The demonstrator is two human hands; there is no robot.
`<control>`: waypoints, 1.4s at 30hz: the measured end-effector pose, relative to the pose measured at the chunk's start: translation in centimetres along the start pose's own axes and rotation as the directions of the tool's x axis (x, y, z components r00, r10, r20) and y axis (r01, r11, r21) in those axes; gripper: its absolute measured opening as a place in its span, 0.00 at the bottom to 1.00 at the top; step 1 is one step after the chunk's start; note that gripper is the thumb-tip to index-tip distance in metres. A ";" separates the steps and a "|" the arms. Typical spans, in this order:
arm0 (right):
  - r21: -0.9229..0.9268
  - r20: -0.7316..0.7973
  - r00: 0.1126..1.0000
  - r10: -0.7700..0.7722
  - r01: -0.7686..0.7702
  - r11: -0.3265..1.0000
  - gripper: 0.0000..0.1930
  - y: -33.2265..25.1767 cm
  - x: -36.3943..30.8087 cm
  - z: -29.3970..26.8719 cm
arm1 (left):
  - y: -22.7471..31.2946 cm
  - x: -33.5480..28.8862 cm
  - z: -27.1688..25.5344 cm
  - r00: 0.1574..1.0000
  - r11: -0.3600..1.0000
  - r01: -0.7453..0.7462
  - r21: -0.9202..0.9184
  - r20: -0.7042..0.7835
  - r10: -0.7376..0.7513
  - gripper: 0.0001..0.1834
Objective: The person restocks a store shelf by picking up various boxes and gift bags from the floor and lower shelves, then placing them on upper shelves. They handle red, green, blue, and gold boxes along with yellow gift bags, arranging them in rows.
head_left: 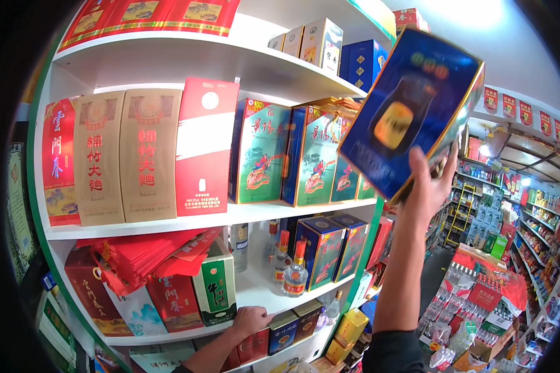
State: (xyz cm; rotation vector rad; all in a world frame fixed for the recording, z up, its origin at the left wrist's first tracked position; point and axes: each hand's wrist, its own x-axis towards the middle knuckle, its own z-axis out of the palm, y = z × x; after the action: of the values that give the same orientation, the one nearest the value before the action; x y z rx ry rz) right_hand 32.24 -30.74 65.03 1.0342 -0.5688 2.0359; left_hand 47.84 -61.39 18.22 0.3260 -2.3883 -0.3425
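High on the right, my right hand (434, 177) grips a dark blue liquor box (410, 109) with gold edges and a bottle pictured on its front. The box is tilted and raised beside the shelf unit's end, the thumb on its face and the fingers round its side. My left hand (253, 319) is low, with its fingers curled at the front edge of a white shelf (168, 337). Just beside it stand a green and white box (216, 289) and, below, small dark boxes (283, 331).
The middle shelf holds tan boxes (148, 155), a red and white box (206, 149) and green-fronted boxes (264, 152). Red paper bags (149, 258) lie over boxes underneath. Glass bottles (295, 273) stand near the shelf edge. At right are stacked packs (454, 298) and a yellow ladder (462, 214).
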 end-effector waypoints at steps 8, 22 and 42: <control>0.232 0.073 0.997 -0.018 0.001 0.973 0.46 -1.4 12.1 7.8 | -0.6 -0.1 0.4 0.999 0.998 -0.008 -0.068 -0.042 0.005 0.24; 0.091 0.128 0.953 0.276 -0.288 0.953 0.65 1.7 -10.2 7.1 | -0.2 -0.1 0.5 0.999 0.998 0.043 -0.046 -0.004 -0.043 0.23; -0.647 0.190 0.977 0.092 0.054 0.761 0.66 8.0 -18.9 13.1 | 0.1 0.1 0.3 0.999 0.998 0.038 -0.042 0.031 -0.037 0.19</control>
State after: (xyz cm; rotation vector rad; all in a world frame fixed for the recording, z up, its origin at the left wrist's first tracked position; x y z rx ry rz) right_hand 39.27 -52.53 56.66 0.8041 -1.2980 1.5430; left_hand 47.55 -61.23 18.06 0.3492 -2.4031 -0.4172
